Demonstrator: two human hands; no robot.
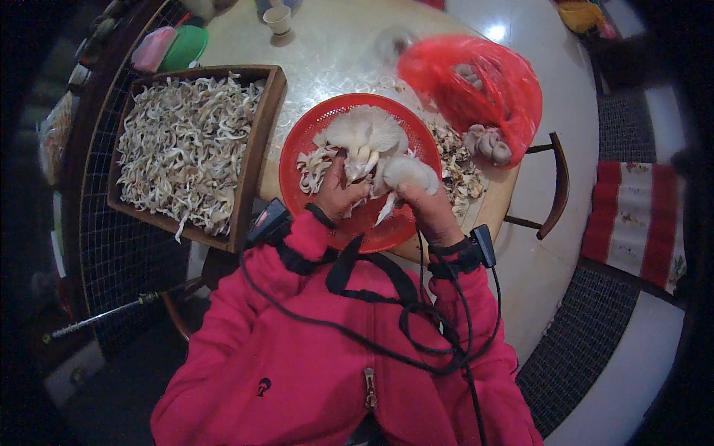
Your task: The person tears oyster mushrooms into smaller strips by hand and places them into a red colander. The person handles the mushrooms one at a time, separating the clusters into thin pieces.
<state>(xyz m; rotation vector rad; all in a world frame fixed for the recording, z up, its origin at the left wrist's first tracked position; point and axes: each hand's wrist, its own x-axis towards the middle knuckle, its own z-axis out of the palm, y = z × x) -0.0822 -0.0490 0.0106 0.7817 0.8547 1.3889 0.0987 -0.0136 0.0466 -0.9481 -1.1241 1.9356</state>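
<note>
A red perforated plastic basket (362, 237) sits before me on the table. Over it, my left hand (338, 192) grips a large cluster of pale oyster mushrooms (365, 134) by the stem end, gills facing up. My right hand (430, 209) holds a rounded oyster mushroom cap (411, 173) with its pale stem hanging down, close beside the cluster. Whether the two pieces are still joined is hard to tell. Torn mushroom strips (313, 170) lie in the basket, left of my left hand.
A wooden tray (266, 134) heaped with mushroom strips (187, 145) stands at the left. To the right are a red plastic bag (474, 67) with whole mushrooms (487, 143) at its mouth and a pile of scraps (458, 167). A paper cup (278, 20) stands at the back; black cables (357, 334) hang from my wrists.
</note>
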